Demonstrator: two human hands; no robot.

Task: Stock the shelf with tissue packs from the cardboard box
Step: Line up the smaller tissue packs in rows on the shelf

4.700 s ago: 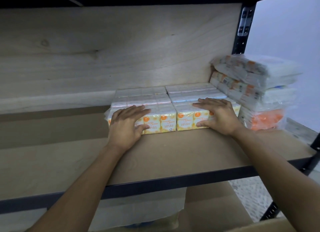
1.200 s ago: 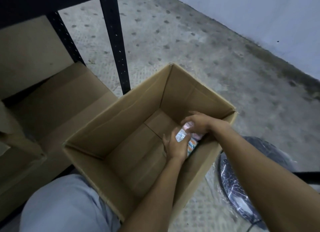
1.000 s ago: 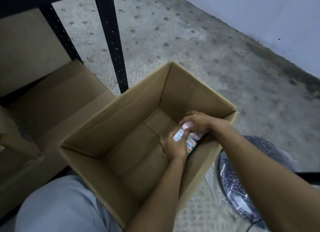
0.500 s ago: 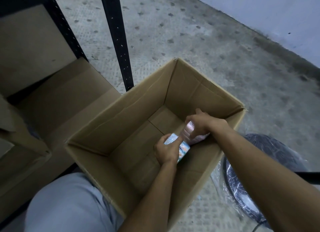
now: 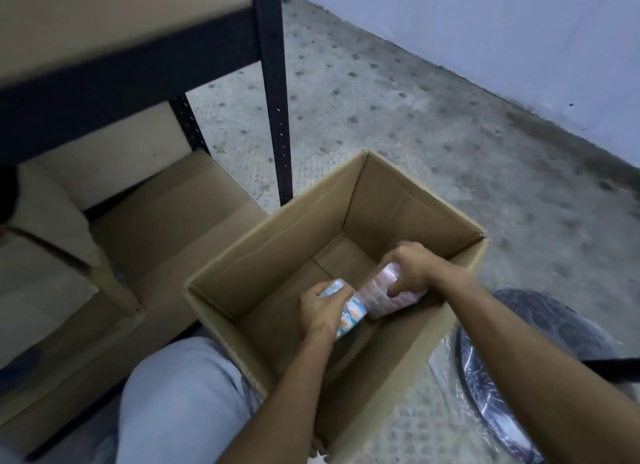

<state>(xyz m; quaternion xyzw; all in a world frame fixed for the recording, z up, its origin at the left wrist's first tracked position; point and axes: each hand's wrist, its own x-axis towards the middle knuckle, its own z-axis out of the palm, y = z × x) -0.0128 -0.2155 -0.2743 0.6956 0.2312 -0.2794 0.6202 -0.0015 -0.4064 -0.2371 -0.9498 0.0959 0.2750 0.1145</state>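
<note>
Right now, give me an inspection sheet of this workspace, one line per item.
Surface: speckled concrete floor.
Job's things: open cardboard box on the floor; blue tissue pack and pink tissue pack inside it.
Clutter: flattened cardboard under the shelf frame; dark plastic-wrapped round object beside the box.
Grippers: left hand grips the blue pack; right hand grips the pink pack.
Cables: nothing seen.
Surroundings: pale wall.
</note>
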